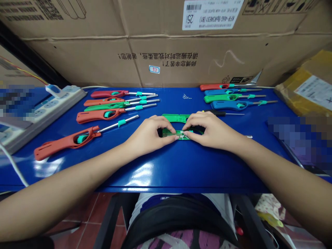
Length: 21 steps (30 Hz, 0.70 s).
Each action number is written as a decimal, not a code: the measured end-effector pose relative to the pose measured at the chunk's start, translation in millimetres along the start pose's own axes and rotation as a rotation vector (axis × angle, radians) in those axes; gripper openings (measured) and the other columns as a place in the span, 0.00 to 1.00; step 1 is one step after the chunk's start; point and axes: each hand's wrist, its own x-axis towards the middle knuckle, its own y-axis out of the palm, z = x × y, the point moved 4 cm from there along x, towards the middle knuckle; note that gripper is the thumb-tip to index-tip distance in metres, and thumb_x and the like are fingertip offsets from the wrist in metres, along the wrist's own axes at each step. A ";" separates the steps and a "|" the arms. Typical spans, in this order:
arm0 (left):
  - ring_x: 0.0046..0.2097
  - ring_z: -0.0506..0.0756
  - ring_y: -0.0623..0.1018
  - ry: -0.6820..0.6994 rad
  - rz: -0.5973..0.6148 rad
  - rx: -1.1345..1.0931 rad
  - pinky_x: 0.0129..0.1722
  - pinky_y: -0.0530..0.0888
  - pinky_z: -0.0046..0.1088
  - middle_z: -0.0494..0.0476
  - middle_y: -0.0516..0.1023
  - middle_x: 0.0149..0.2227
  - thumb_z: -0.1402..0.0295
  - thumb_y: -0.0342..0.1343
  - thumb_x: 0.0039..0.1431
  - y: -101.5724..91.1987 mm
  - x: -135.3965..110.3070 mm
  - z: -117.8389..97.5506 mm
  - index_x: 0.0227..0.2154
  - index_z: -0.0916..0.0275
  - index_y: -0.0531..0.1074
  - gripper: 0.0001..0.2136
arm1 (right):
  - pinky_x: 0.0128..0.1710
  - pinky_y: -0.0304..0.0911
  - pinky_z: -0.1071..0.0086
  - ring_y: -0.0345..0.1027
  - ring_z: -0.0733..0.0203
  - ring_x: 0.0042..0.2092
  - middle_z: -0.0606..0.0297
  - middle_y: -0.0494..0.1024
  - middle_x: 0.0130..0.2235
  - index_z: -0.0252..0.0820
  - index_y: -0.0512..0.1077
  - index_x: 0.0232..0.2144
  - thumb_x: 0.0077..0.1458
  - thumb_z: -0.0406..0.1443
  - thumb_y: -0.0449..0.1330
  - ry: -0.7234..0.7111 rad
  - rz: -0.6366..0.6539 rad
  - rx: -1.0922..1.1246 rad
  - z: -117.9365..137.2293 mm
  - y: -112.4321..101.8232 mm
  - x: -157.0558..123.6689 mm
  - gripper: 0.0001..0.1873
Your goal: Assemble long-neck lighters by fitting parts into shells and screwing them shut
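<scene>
Between my two hands lies an opened green lighter [168, 132] of the long-necked kind, with its inner parts bared. My left hand [151, 133] closes on its left part, thumb and forefinger pinched at the middle. From the other side my right hand [209, 129] grips it, fingertips at the small white and clear parts inside. Much of the lighter's right part is hidden by this hand; a metal tip [249, 137] shows beyond the wrist. Just behind lies a loose green casing half [175, 118], partly covered by my right fingers.
Several lighters, including a red one [66, 142], lie on the left of the blue table [145, 173]. More, including a blue one [228, 104], lie back right. A screwdriver [218, 112] rests behind my right hand. A power strip [44, 112] stands left; a cardboard box [103, 62] walls the back.
</scene>
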 end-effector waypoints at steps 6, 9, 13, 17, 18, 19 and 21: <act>0.43 0.57 0.79 0.008 0.011 0.016 0.47 0.72 0.37 0.55 0.83 0.40 0.64 0.66 0.58 -1.2 -0.5 -1.2 0.37 0.60 0.82 0.07 | 0.47 0.61 0.59 0.75 0.54 0.43 0.61 0.83 0.39 0.43 0.79 0.36 0.62 0.35 0.61 0.023 -0.029 0.014 -3.0 -4.1 -1.4 0.06; 0.43 0.57 0.79 0.038 0.013 0.023 0.47 0.72 0.36 0.55 0.83 0.40 0.65 0.65 0.59 -2.1 -0.4 -3.4 0.38 0.60 0.82 0.07 | 0.46 0.61 0.59 0.74 0.54 0.43 0.61 0.81 0.39 0.42 0.78 0.37 0.60 0.33 0.61 0.012 -0.064 0.024 -3.5 -6.4 -2.2 0.05; 0.43 0.56 0.79 0.095 0.032 0.051 0.49 0.71 0.36 0.55 0.84 0.40 0.65 0.65 0.61 -2.1 -0.6 -6.3 0.39 0.60 0.82 0.07 | 0.47 0.59 0.60 0.72 0.54 0.44 0.62 0.79 0.39 0.43 0.77 0.37 0.58 0.34 0.63 -0.036 -0.046 0.011 0.6 -7.3 -3.3 0.04; 0.44 0.56 0.79 0.120 0.048 0.080 0.49 0.71 0.36 0.56 0.83 0.41 0.66 0.64 0.62 -0.8 -1.3 -5.8 0.40 0.60 0.83 0.06 | 0.47 0.56 0.59 0.70 0.54 0.44 0.63 0.79 0.40 0.43 0.76 0.38 0.56 0.34 0.64 -0.061 0.009 -0.049 6.6 -5.3 -3.6 0.06; 0.44 0.56 0.79 0.127 0.048 0.085 0.49 0.71 0.36 0.56 0.83 0.41 0.66 0.64 0.63 -0.5 -1.4 -5.6 0.40 0.60 0.83 0.06 | 0.47 0.56 0.60 0.69 0.54 0.44 0.63 0.79 0.40 0.43 0.76 0.39 0.55 0.33 0.64 -0.065 0.018 -0.058 7.6 -4.8 -3.5 0.07; 0.44 0.56 0.79 0.134 0.046 0.087 0.49 0.71 0.36 0.56 0.83 0.41 0.66 0.64 0.63 -0.3 -1.6 -5.4 0.39 0.60 0.83 0.06 | 0.46 0.55 0.60 0.69 0.55 0.43 0.63 0.79 0.40 0.43 0.76 0.39 0.55 0.33 0.64 -0.069 0.025 -0.063 8.5 -4.5 -3.5 0.07; 0.43 0.56 0.79 0.143 0.045 0.088 0.49 0.71 0.35 0.56 0.83 0.41 0.66 0.64 0.63 0.1 -1.8 -5.1 0.39 0.60 0.83 0.06 | 0.46 0.54 0.61 0.69 0.56 0.43 0.64 0.79 0.40 0.43 0.76 0.39 0.56 0.33 0.63 -0.078 0.031 -0.069 9.5 -4.4 -3.7 0.07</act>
